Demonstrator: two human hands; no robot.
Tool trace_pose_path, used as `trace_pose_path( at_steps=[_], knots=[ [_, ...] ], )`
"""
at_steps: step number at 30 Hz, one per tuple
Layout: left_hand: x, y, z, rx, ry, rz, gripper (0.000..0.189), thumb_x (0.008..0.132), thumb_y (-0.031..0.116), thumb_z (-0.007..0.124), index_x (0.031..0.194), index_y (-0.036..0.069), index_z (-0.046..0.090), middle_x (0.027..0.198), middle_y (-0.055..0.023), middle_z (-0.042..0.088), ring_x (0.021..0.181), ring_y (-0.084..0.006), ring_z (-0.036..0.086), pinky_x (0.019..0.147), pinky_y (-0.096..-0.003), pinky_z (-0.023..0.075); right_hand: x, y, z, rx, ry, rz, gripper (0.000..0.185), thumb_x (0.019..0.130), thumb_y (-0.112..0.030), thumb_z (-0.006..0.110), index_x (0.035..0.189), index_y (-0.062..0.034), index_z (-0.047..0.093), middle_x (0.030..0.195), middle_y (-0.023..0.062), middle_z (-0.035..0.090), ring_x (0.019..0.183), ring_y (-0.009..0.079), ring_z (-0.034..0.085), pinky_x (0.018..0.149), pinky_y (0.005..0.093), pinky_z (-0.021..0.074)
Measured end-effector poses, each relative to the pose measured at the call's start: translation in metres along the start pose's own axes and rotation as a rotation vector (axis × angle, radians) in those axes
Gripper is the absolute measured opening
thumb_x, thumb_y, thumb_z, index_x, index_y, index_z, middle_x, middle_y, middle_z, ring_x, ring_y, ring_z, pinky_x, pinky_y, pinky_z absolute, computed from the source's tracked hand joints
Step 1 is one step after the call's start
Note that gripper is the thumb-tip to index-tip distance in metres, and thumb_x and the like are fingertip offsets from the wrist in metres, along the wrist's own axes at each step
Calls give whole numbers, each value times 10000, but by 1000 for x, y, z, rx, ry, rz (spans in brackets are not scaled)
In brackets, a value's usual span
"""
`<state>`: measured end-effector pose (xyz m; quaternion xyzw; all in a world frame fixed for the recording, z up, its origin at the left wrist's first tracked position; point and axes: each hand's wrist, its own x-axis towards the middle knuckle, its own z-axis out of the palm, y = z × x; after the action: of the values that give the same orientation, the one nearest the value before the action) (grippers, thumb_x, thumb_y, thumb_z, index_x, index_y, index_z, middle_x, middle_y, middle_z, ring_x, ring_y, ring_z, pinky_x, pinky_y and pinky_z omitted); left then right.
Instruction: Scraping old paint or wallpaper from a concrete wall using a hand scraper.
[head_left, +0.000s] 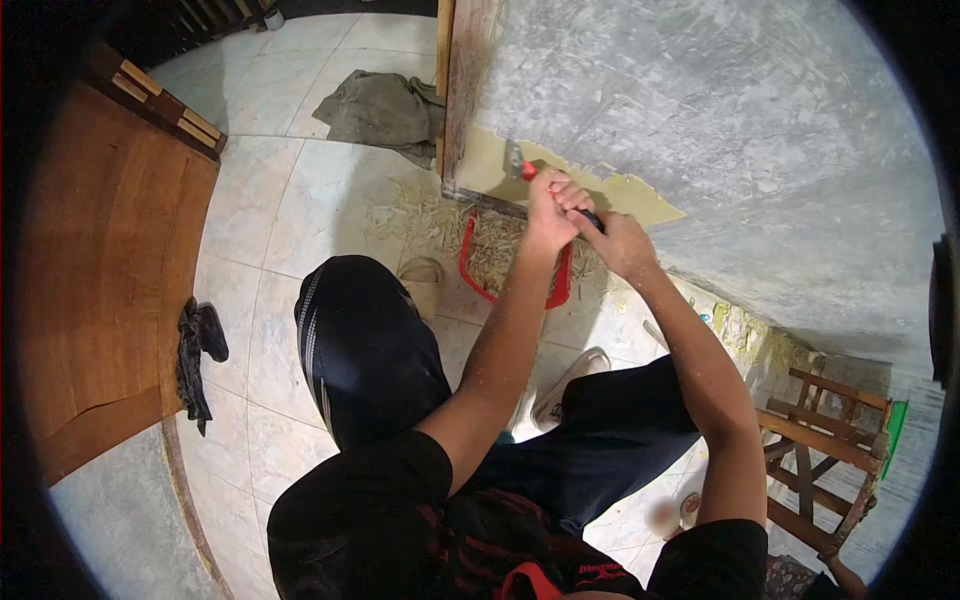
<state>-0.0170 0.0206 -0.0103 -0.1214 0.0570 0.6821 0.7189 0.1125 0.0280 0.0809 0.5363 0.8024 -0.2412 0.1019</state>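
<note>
Both my hands grip a scraper (529, 169) with a red and black handle. Its metal blade rests at a patch of yellowish paint (484, 154) low on the wall. My left hand (555, 210) wraps the handle nearer the blade. Behind it, my right hand (622, 244) holds the black end. Grey, roughly scraped wall (637, 90) surrounds the patch above and to the right. Below my hands, a red dustpan (559, 292) lies on the floor, partly hidden by my left forearm. Pale shavings (495, 255) fill it and spread across the tiles.
A wooden door frame (461, 97) borders the wall, with a grey cloth (382, 112) beside it. At left are a wooden door (112, 247) and a crumpled black cloth (199, 345). A wooden rack (817, 450) stands at right. Another person's arm (847, 577) shows at lower right.
</note>
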Motion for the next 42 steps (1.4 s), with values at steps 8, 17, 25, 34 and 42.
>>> trace_pose_path(
  at_steps=[8, 17, 25, 34, 42],
  knots=[
    [8, -84, -14, 35, 30, -99, 335, 837, 193, 573, 607, 195, 328, 552, 54, 300, 500, -107, 304, 590, -300, 368, -39, 82, 5, 106, 97, 23, 839, 894, -731, 511, 895, 86, 702, 804, 303, 668, 838, 444, 674, 792, 467, 511],
    [27, -114, -13, 9, 48, 36, 306, 844, 236, 584, 650, 185, 354, 583, 51, 316, 526, -119, 314, 590, -329, 360, -36, 128, 12, 114, 55, 202, 943, 847, -807, 505, 827, 116, 696, 705, 301, 645, 768, 430, 678, 765, 478, 510],
    [39, -119, -21, 142, 34, 75, 263, 892, 178, 570, 688, 163, 404, 579, 47, 304, 507, -118, 318, 554, -328, 372, -25, 134, 29, 135, 255, 155, 881, 894, -722, 554, 688, 134, 570, 557, 237, 467, 565, 276, 436, 628, 457, 454],
    [48, -107, -14, 261, 135, -39, 259, 897, 145, 563, 680, 144, 423, 552, 44, 297, 466, -120, 307, 522, -346, 386, -9, 143, 7, 140, 32, 208, 987, 822, -823, 527, 809, 153, 668, 746, 342, 632, 791, 426, 670, 800, 473, 504],
    [43, -94, -6, 263, 149, -60, 301, 899, 174, 512, 630, 164, 377, 541, 43, 270, 489, -130, 291, 546, -339, 384, -4, 124, -9, 116, -47, 223, 1020, 789, -856, 533, 800, 154, 674, 803, 347, 662, 881, 426, 685, 832, 473, 501]
  ],
)
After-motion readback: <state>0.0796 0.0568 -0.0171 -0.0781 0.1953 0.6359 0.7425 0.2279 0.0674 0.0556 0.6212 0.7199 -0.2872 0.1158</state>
